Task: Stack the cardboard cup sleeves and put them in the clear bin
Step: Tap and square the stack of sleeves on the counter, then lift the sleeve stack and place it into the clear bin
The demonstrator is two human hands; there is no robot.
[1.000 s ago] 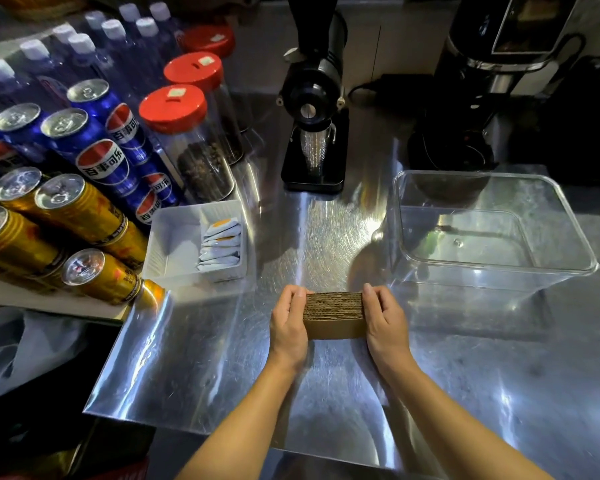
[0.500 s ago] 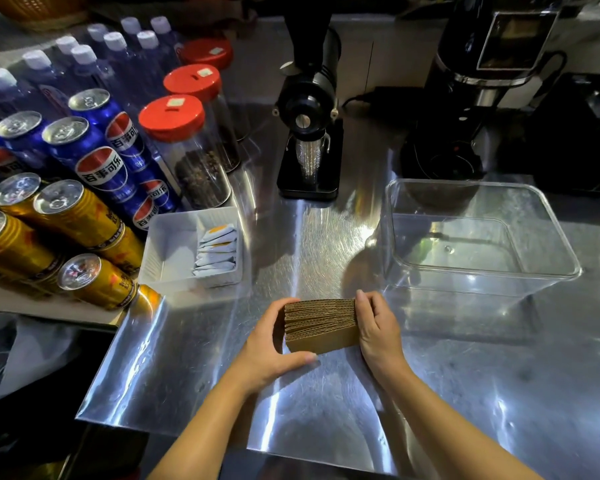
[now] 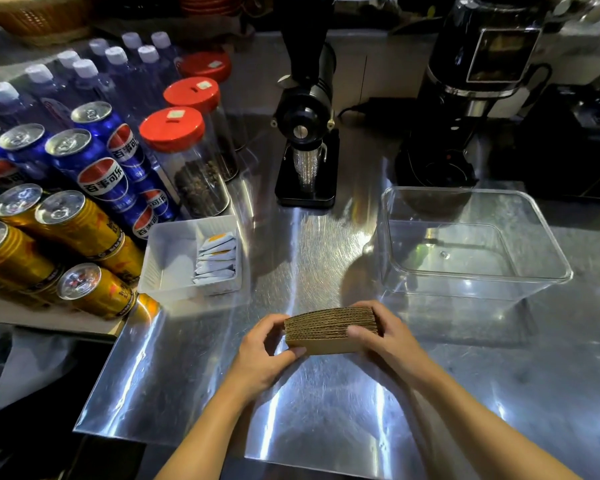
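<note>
Steel counter (image 3: 326,410) | both hands grip sleeve stack (image 3: 329,329) | clear bin (image 3: 471,282) empty

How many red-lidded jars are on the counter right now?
3, in a row running back from the white tray: nearest jar, middle jar, far jar, mostly hidden behind the middle one. More could be hidden behind.

A single head-worn camera looks forward and steeply down across the steel bench (image 3: 326,244), close above its near edge. Both forearms enter from the bottom of the wide-angle view. The bench's far edge, lined with machines, lies along the top.
</note>
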